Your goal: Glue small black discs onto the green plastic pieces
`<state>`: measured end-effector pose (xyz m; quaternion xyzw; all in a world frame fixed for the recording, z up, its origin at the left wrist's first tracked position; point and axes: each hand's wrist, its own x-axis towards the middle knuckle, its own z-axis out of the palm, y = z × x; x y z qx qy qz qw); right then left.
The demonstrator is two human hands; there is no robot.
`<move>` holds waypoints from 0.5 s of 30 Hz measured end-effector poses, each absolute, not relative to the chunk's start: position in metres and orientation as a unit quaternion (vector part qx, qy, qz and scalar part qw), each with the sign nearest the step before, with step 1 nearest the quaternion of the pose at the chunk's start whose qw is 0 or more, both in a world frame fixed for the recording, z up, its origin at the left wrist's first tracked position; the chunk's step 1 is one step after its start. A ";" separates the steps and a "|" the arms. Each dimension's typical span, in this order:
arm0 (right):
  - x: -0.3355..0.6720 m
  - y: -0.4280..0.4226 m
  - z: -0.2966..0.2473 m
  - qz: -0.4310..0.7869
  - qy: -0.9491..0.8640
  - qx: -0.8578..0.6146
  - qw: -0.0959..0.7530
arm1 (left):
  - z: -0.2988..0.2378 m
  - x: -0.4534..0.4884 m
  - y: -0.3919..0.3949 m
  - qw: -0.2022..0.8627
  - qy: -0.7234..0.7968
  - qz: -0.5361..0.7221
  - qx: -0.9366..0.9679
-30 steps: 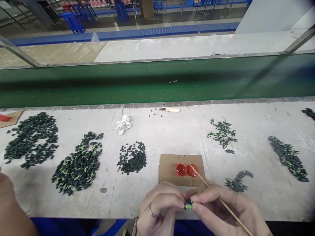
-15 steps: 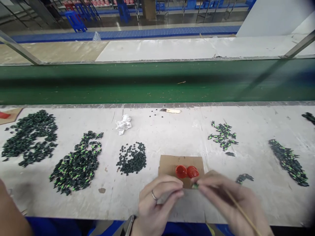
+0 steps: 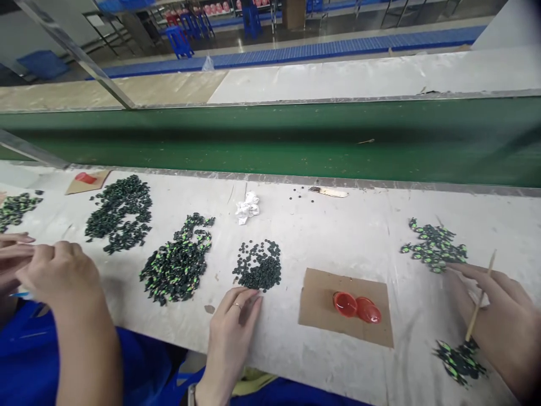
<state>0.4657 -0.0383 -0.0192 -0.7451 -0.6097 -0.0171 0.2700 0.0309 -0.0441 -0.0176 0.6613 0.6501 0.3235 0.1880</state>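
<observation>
The left hand point(image 3: 234, 324) lies flat and empty on the white surface point(image 3: 329, 237), fingertips just short of a small pile of plain dark round discs point(image 3: 258, 265). The right hand point(image 3: 499, 316) grips a thin wooden stick point(image 3: 479, 298), its lower tip over a little heap of black-and-green pieces point(image 3: 460, 361). Between the hands a brown cardboard square point(image 3: 325, 296) carries two shallow red caps point(image 3: 357, 306). At far left, a co-worker's hands point(image 3: 46, 270) work beside larger black-and-green heaps point(image 3: 180, 262).
</observation>
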 end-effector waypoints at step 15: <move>0.414 -0.046 0.014 0.068 -0.573 -0.736 0.354 | -0.014 0.036 -0.035 0.151 0.589 0.285 0.741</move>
